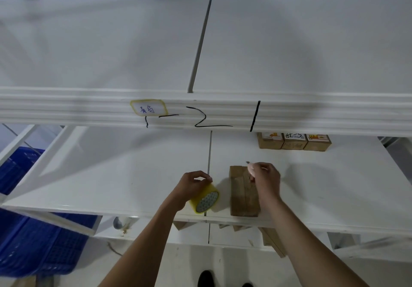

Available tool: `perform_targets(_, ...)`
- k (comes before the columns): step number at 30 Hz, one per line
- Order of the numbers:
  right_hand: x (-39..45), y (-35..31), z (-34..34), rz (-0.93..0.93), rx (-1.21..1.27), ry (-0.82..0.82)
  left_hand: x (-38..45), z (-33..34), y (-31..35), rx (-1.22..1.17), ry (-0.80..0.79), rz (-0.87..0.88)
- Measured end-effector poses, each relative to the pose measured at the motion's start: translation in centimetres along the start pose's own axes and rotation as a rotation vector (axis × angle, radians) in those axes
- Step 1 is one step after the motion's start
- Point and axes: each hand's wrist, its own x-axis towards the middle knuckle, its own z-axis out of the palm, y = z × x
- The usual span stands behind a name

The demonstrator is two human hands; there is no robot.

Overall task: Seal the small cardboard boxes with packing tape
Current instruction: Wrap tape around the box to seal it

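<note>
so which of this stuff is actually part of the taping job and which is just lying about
In the job:
- tape roll, held by left hand
- cardboard box, under right hand, which pinches a small tool
- three labelled boxes at the shelf's back

Lying about:
- blue crates
- handwritten shelf label

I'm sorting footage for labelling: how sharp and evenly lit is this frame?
Head view: wide-angle bending bows the shelf edge; the upper shelf and corners are smeared by blur. Left hand on the tape roll and right hand over the box are fairly sharp; soft shadows, no harsh glare.
</note>
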Motion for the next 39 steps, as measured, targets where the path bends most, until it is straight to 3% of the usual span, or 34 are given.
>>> perform_targets(3,1.5,0.6,-3.1,-0.088,-0.179,0.078,-0.9,0.5,-0.6,-0.113,0.058,-0.020)
perform_targets(6,3.0,2.5,-5.9,-0.052,-0.441,0.127,-1.5,0.6,-1.2,-0.218,0.053,-0.026)
perform_targets(10,3.2,4.8,-8.0,-0.047,-0.678,0.080,-2.5,0.8,-1.1,-0.334,-0.013,-0.027)
perform_targets(15,2.8,5.0,-7.9,-0.032,-0.887,0.073,-3.5,1.1,-0.8,-0.370,-0.053,-0.006)
perform_targets(19,1.6,2.7,-5.8,-0.049,-1.145,0.156,-4.1,1.5,-0.7,-0.365,-0.052,0.013)
perform_targets(22,0.2,0.8,-3.6,-0.265,-1.010,0.122,-4.4,1.9,-0.7,-0.371,-0.032,0.027)
perform_targets(25,-1.4,-0.7,-1.1,-0.421,-0.818,-0.093,-4.6,2.2,-0.6,-0.383,0.003,0.036)
perform_targets(31,-5.5,-3.0,3.2,-0.381,-0.864,-0.620,-5.2,2.0,-0.6,-0.401,0.021,0.052)
perform_targets(39,-6.2,-2.5,4.9,-0.415,-0.841,-0.607,-6.4,0.8,-2.2,-0.366,0.027,0.050)
